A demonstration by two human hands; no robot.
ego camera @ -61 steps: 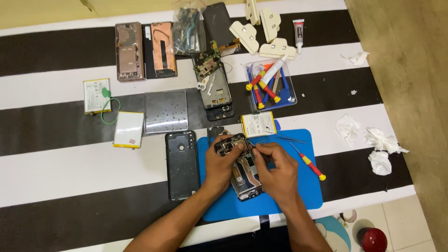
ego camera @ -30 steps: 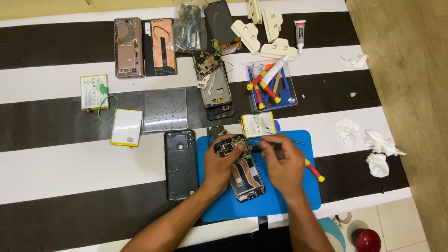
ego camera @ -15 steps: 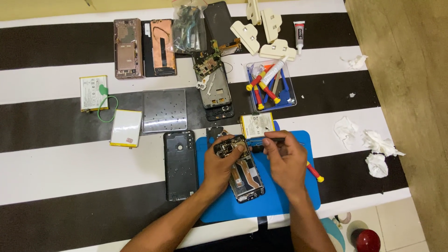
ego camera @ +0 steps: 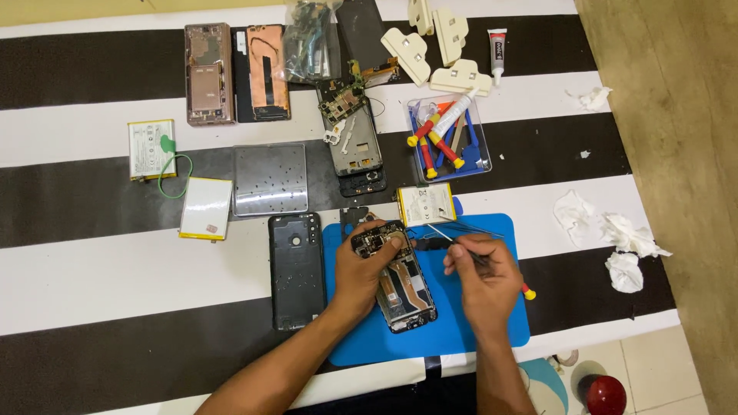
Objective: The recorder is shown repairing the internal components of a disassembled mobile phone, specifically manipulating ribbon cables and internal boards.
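An opened phone (ego camera: 401, 283) with its back off lies on a blue work mat (ego camera: 492, 323). My left hand (ego camera: 361, 269) grips the phone's left side, thumb on the circuit board at its top end. My right hand (ego camera: 483, 278) is to the right of the phone and pinches thin metal tweezers (ego camera: 450, 236), whose tips point up and left, just off the phone's top right corner. A red-handled screwdriver (ego camera: 527, 292) lies on the mat, mostly hidden under my right hand.
A black back cover (ego camera: 296, 269) lies left of the mat, a battery (ego camera: 425, 204) at the mat's top edge. A clear tray of tools (ego camera: 447, 138), other stripped phones (ego camera: 354, 138), a metal plate (ego camera: 270, 178), two batteries (ego camera: 204, 207) and crumpled tissues (ego camera: 623, 246) lie around.
My right hand has drawn away to the right from the phone's top, taking the tweezers with it. My left hand and the phone have stayed in place.
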